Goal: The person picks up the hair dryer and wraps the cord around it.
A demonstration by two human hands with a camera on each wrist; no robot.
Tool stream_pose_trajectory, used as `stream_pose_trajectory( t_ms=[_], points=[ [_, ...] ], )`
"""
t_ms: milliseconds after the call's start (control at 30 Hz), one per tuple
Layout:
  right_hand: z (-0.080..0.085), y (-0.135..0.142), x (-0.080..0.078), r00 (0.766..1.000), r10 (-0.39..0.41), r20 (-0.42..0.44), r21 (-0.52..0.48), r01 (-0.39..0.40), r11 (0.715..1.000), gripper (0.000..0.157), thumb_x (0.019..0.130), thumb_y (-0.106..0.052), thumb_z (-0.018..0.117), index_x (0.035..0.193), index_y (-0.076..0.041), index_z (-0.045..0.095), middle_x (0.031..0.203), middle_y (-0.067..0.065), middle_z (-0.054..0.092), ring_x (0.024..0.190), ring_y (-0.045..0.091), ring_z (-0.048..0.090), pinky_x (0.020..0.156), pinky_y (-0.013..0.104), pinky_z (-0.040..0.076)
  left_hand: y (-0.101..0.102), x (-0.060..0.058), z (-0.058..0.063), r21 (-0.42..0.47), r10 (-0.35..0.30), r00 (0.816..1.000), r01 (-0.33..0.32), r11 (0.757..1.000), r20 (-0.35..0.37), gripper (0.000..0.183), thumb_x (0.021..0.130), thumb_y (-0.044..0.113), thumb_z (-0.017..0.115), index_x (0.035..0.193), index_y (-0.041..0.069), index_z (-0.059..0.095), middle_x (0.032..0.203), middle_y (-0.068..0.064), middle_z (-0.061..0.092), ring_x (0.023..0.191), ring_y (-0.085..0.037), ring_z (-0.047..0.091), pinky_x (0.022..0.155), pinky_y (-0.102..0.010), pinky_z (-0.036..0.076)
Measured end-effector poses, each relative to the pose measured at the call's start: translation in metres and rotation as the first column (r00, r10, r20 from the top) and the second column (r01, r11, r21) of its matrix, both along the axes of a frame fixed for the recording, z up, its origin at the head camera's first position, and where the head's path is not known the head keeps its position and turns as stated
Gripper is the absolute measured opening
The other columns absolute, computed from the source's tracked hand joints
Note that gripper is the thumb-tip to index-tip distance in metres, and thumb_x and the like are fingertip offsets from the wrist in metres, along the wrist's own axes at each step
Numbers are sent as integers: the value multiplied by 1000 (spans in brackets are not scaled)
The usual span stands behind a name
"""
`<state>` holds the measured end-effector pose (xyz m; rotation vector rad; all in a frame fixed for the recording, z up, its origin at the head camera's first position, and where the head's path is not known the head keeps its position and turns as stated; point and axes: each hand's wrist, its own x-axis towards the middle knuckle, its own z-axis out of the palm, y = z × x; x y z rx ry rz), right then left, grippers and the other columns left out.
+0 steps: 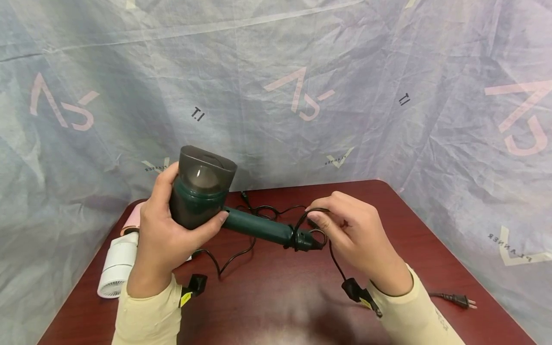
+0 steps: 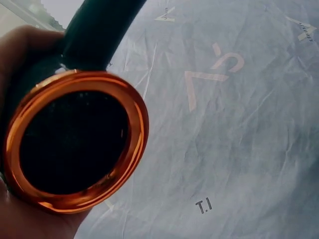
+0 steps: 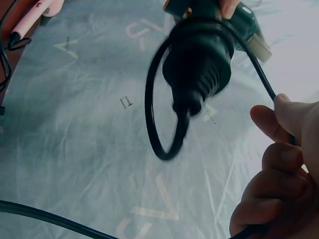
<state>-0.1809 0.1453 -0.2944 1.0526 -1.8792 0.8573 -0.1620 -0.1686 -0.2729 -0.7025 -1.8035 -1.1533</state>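
Observation:
A dark green hair dryer [image 1: 258, 226] with a smoky see-through nozzle [image 1: 207, 167] is held up above the table. My left hand [image 1: 164, 237] grips it round its barrel, the nozzle pointing up and the handle slanting down to the right. In the left wrist view a shiny copper ring [image 2: 141, 124] rims the dryer's rear end. The black power cord [image 3: 151, 99] is looped round the handle's lower end and bends back from the strain relief. My right hand [image 1: 355, 230] pinches this cord between thumb and index finger, just right of the handle's end.
On the left of the dark red table [image 1: 276, 297] lie a white hair dryer [image 1: 117, 266] and a partly hidden pink one [image 1: 134, 218]. Black cords [image 1: 233, 258] trail behind the held dryer. A two-prong plug [image 1: 459, 301] lies at the right. Grey printed cloth [image 1: 276, 139] surrounds the table.

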Motion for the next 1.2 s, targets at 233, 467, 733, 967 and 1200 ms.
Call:
stream_pose_trajectory(
  t_ms=[233, 467, 733, 967, 1200],
  points=[
    [-4, 4, -8, 997, -15, 74, 20, 13, 1000, 22, 86, -9, 82, 102, -22, 76, 75, -17, 51, 62, -1, 38, 56, 13, 32, -6, -8, -7, -57, -17, 999, 14, 998, -45, 91, 58, 8, 91, 141, -3, 54, 115, -13, 72, 104, -8, 64, 95, -20, 48],
    [-6, 5, -7, 961, -30, 275, 39, 19, 999, 28, 91, -19, 81, 116, -24, 71, 94, -17, 70, 68, -1, 62, 58, 16, 47, -8, -6, -6, -51, -73, 994, 69, 996, -79, 91, 59, 8, 90, 141, -6, 53, 114, -14, 71, 104, -10, 66, 94, -22, 49],
    [-10, 6, -14, 932, -2, 363, 34, -11, 999, 24, 95, -22, 77, 117, -27, 69, 91, -16, 70, 74, 2, 65, 60, 21, 51, -9, -10, -8, -18, -116, 988, 115, 993, -100, 88, 64, 13, 91, 141, -8, 52, 116, -10, 69, 103, -13, 66, 93, -24, 49],
    [-19, 8, -25, 828, 107, 550, -22, -113, 993, 20, 100, -22, 70, 119, -29, 69, 92, -8, 71, 77, 14, 70, 59, 30, 58, -8, -10, -7, 44, -160, 984, 163, 986, -73, 87, 65, 4, 88, 142, -9, 49, 123, -8, 66, 107, -18, 63, 96, -27, 48],
    [-23, -2, -27, 814, 181, 552, -20, -204, 979, 17, 106, -19, 60, 118, -27, 67, 90, -5, 71, 74, 11, 69, 67, 30, 58, -8, -10, -7, 131, -173, 983, 180, 975, -64, 86, 68, -3, 84, 145, -8, 46, 126, -12, 64, 109, -23, 62, 95, -28, 50]
  ],
)
